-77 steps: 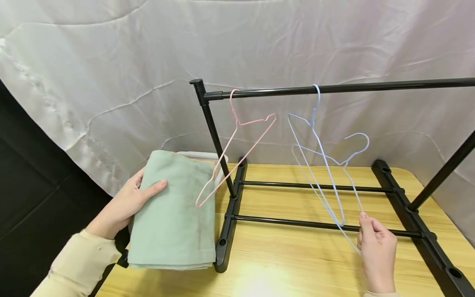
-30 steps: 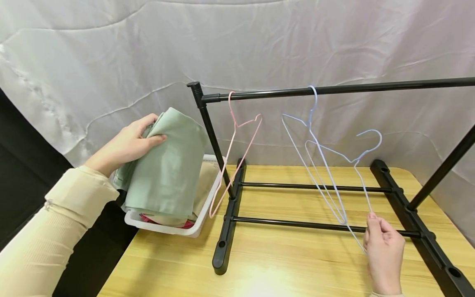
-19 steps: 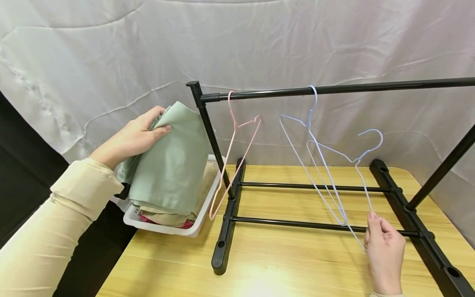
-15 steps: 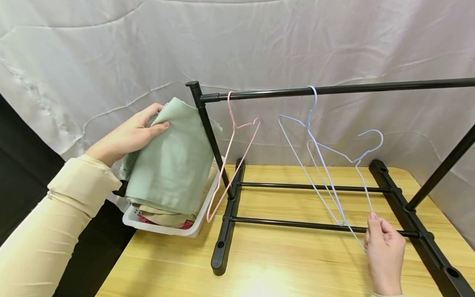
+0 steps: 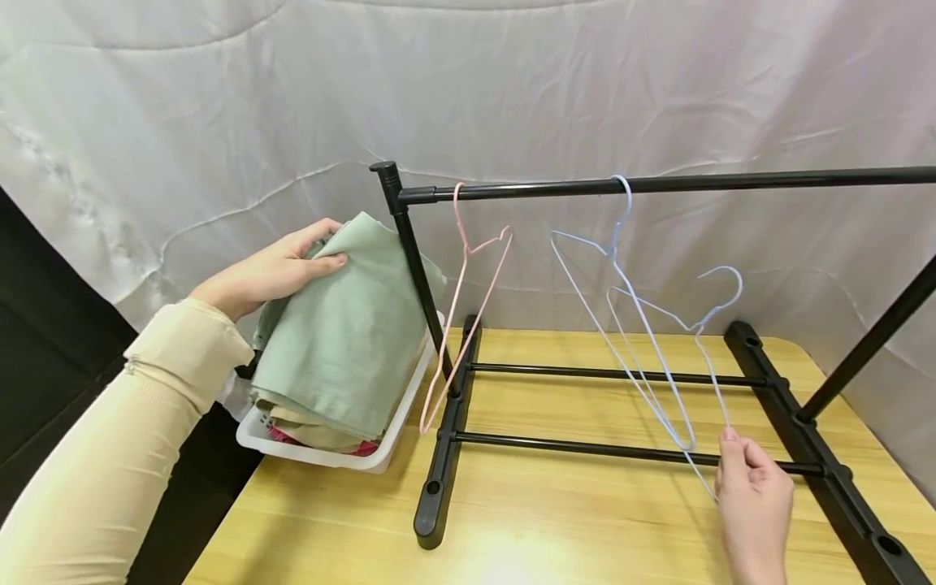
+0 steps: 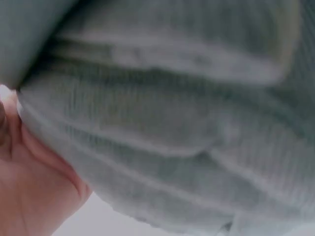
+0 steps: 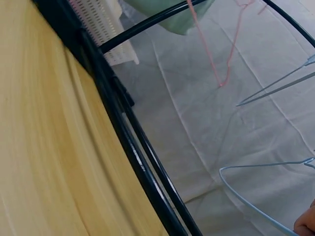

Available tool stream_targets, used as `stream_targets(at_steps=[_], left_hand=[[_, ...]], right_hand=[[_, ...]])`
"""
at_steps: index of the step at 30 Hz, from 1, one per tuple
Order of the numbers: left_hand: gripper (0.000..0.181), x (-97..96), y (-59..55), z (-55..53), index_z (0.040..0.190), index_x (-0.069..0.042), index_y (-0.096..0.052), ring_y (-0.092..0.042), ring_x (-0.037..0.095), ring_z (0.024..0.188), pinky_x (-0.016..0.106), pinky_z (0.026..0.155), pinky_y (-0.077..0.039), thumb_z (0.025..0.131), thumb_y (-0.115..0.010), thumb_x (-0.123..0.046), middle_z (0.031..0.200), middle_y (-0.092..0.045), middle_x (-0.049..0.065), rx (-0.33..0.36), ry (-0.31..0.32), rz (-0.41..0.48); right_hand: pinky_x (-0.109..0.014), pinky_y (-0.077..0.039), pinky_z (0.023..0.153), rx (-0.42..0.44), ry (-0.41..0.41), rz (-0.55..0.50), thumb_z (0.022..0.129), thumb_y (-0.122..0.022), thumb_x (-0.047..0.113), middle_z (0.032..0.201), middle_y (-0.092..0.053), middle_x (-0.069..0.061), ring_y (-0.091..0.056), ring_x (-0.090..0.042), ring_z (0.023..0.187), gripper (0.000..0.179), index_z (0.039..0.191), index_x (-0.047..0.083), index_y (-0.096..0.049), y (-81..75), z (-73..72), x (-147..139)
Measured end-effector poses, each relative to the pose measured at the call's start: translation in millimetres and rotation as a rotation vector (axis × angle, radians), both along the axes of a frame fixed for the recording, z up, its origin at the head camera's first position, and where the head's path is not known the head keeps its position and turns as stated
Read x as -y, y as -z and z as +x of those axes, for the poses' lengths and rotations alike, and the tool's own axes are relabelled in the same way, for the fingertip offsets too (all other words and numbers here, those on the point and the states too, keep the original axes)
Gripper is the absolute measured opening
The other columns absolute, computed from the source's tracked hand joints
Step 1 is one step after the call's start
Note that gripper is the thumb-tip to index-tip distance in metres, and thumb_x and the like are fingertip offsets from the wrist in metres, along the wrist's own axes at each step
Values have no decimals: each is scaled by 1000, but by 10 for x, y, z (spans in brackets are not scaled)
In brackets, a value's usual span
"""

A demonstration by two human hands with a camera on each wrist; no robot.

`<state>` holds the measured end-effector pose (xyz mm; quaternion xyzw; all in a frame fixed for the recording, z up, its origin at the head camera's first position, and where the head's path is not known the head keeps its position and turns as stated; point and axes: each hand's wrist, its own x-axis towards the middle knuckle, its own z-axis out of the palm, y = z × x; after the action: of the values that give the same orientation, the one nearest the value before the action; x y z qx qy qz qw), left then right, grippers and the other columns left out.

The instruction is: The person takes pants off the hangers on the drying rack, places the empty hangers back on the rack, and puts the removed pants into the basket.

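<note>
My left hand (image 5: pixel 274 268) grips the upper left edge of a folded pale green garment (image 5: pixel 340 341), thumb on top. The garment leans over the white basket (image 5: pixel 322 457), its top corner raised near the rack's left post. In the left wrist view, ribbed layers of the green garment (image 6: pixel 147 113) fill most of the picture. At the right, my right hand (image 5: pixel 756 500) pinches the lower corner of a light blue clothes hanger (image 5: pixel 707 318), whose hook stands free below the rail. The right wrist view shows the far end of that hanger (image 7: pixel 261 164) and a bit of the hand.
A black clothes rack (image 5: pixel 526 191) stands on the wooden table (image 5: pixel 585 520). From its rail hang a pink hanger (image 5: pixel 462 236) near the left post and another blue hanger (image 5: pixel 617 231) in front of the held one. Beige and red cloth (image 5: pixel 314 435) lies in the basket.
My left hand has shifted the green garment back and tilted it up, baring the basket's front and the cloth inside. My right hand keeps the hanger almost in place, slightly farther right.
</note>
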<state>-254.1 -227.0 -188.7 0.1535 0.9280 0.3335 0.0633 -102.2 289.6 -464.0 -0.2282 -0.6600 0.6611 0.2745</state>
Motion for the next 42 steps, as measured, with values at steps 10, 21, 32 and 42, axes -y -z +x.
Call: stream_targets(at_steps=[10, 21, 32, 42], left_hand=[[42, 247, 448, -392, 152, -12, -43, -57, 26, 114, 33, 89, -49, 114, -54, -27, 142, -54, 20, 23, 51, -77], [51, 424, 737, -453, 145, -5, -34, -54, 59, 126, 69, 103, -45, 111, -57, -36, 142, -52, 44, -95, -133, -370], [55, 574, 1003, -491, 144, 7, -33, -47, 64, 125, 73, 102, -43, 105, -65, -15, 134, -44, 48, -150, -180, -407], [56, 746, 1331, -460, 143, 7, -35, -46, 69, 124, 75, 100, -43, 96, -64, -4, 136, -40, 50, -122, -187, -411]], right_hand=[[-36, -24, 43, 62, 25, 183, 110, -61, 35, 45, -39, 3, -31, -14, 40, 48, 73, 3, -59, -18, 55, -41], [-35, -24, 41, 67, 33, 213, 111, -61, 29, 45, -39, 4, -31, -11, 39, 36, 79, 12, -66, 7, 73, -94], [-35, -24, 43, 93, 52, 210, 110, -62, 33, 47, -40, 4, -31, -13, 41, 40, 78, 10, -64, -2, 113, -102], [-35, -24, 43, 89, 47, 216, 110, -62, 29, 46, -39, 4, -31, -12, 41, 38, 77, 10, -64, -18, 102, -103]])
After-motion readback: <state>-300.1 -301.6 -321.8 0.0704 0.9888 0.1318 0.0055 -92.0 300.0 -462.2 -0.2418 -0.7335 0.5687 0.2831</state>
